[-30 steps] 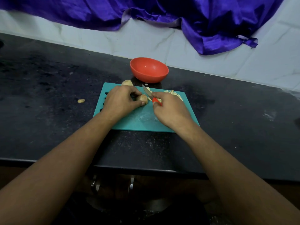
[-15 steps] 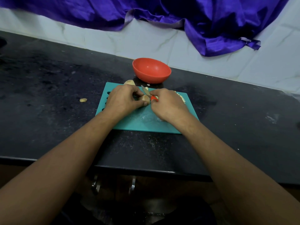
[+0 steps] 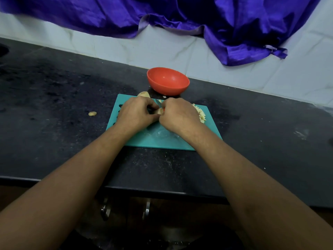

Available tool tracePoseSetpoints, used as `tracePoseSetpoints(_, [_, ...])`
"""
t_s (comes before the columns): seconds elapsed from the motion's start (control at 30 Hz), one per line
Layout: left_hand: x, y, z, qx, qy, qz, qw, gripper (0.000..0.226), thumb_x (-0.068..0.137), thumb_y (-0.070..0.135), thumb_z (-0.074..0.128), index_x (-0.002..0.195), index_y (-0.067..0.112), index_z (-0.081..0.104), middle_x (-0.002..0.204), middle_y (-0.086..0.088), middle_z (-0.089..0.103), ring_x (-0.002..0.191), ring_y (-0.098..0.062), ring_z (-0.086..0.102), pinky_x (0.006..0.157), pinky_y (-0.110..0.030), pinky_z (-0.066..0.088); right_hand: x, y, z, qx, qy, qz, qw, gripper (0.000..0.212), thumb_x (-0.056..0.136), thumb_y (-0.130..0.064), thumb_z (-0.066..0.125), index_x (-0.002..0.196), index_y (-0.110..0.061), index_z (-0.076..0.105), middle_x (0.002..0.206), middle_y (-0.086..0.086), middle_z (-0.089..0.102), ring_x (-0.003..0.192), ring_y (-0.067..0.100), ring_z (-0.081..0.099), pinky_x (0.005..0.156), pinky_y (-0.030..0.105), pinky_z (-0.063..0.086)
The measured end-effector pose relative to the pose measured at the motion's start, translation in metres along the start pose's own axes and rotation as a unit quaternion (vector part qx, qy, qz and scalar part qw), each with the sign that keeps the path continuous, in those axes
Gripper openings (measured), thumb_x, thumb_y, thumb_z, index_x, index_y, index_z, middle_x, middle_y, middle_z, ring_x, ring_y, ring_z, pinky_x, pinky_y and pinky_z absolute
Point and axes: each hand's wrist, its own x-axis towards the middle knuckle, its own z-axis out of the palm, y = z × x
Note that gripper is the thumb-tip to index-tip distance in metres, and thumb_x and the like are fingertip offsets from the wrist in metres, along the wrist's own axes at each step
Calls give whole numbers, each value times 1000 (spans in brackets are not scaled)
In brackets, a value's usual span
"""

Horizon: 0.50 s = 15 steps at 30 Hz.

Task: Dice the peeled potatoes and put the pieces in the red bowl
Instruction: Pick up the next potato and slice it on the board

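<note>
On the teal cutting board [image 3: 158, 139] my left hand [image 3: 137, 114] pinches a small pale potato piece [image 3: 160, 111]. Right beside it, my right hand [image 3: 180, 117] grips a knife [image 3: 158, 102] with a red handle; only a bit of blade shows between the two hands, over the piece. A heap of diced potato [image 3: 200, 112] lies on the board's right side, partly hidden by my right hand. Another peeled potato [image 3: 143, 94] sits at the board's far left corner. The red bowl [image 3: 168, 81] stands just behind the board, and its visible inside looks empty.
The board lies on a black stone counter [image 3: 54, 109] with its front edge near me. A stray potato bit [image 3: 92, 113] lies on the counter left of the board. A white tiled wall [image 3: 162, 49] and hanging purple cloth [image 3: 180, 17] back the counter.
My right hand has moved left with the knife until it touches my left hand, and the blade is now mostly hidden. The left hand keeps hold of the potato piece.
</note>
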Motion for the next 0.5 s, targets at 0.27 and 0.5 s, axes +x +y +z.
tracePoseSetpoints(0.27, [0,1,1,5,9,-2,1000,21,82,36,81,101,27,79,87,10,73,84,-13,66,79,-36,55,-12,0,3,-3,7,2,1000,19,95,-24,56,111,-19,65,87,-1,56,84,24,55,67,35,40])
tracePoseSetpoints(0.5, [0,-1,3,6,7,6,1000,19,80,41,82,95,29,80,74,19,65,79,-11,65,73,-34,52,-30,1,5,-6,-5,-8,1000,37,96,-19,53,132,-29,60,99,1,62,93,24,59,69,35,41])
